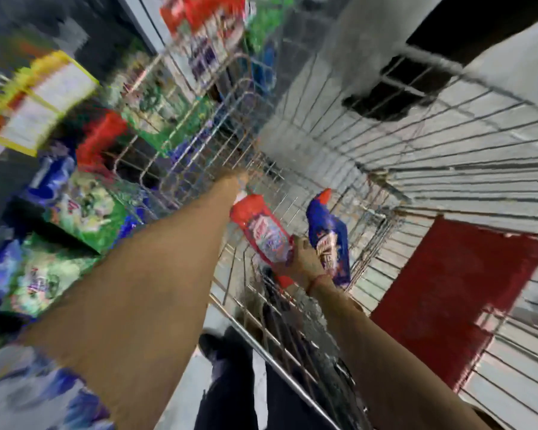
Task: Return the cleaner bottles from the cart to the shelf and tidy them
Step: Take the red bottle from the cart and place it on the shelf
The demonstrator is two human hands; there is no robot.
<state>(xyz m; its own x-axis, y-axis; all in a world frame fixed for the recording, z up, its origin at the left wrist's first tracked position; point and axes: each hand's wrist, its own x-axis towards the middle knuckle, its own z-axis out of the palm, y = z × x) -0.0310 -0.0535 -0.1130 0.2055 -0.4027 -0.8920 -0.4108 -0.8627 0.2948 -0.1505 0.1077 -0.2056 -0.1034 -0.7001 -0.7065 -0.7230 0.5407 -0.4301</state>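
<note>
Shelves [75,212] run down the left, a blur of green and blue packs with a yellow-edged tag hanging far back. Next, the left hand [235,181] reaches deep into the wire cart [448,144], at the top end of a red bottle [263,231]; whether those fingers are closed round its neck, I cannot tell through the smear. Right of that, the right hand [305,259] is wedged between the red bottle and a blue bottle [328,234], fingers apparently curled on the blue one's lower body, though the blur leaves that unsure. Both bottles sit inside the cart, near its middle. Risk here, I'd say: lifting two at once with loose holds, one could slip, or snag the mesh coming out.
</note>
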